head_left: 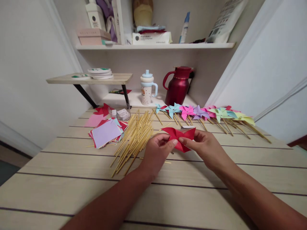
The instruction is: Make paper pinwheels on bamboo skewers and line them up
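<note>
Paper point(182, 134), red and shaped into pointed blades, is being held above the tabletop point(96, 195) near the middle of the scene, directly between both hands. By the left hand point(157, 151) its left side is being pinched, with the thumb on top; by the right hand point(208, 149) its middle is being pressed with the thumb, while the fingers are being partly hidden by it on the far right. Whether anything else is being gripped behind it cannot be told. Thin sticks point(136, 135) are lying heaped just left of the paper, their long axes running from near left to far right, so the left hand is standing nearer to them. Pinwheels point(199, 112) on sticks are lying in a row, far and right.
</note>
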Demonstrator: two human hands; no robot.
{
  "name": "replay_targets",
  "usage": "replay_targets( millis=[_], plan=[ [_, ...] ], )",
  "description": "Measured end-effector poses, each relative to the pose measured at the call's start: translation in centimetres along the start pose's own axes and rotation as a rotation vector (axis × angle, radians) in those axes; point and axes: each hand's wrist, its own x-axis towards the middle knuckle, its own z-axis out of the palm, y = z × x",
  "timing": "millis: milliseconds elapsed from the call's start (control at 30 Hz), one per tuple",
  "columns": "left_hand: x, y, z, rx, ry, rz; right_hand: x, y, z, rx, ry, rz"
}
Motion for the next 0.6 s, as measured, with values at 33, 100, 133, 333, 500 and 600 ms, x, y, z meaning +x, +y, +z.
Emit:
replay_targets(
  millis=[33, 100, 133, 333, 500, 600],
  plan=[
    [0.01, 0.00, -0.01, 0.016, 0.016, 0.000, -0.05, -0.08, 0.06, 0.005, -0.006, 0.000],
    [0.08, -0.06, -0.01, 0.039, 0.053, 0.001, -0.14, -0.28, 0.19, 0.019, -0.018, -0.001],
    [0.14, -0.13, -0.01, 0.046, 0.067, 0.004, -0.18, -0.39, 0.26, 0.024, -0.024, -0.004],
    [0.37, -0.41, -0.05, 0.059, 0.050, 0.022, -0.34, -0.72, 0.47, 0.030, -0.045, -0.026],
    [0.14, -0.22, 0.05, 0.063, 0.063, 0.022, -0.42, -0.56, 0.52, 0.043, -0.022, -0.030],
    [0.06, -0.22, 0.09, 0.028, 0.051, 0.022, -0.41, -0.52, 0.60, 0.067, -0.002, -0.023]
  ],
)
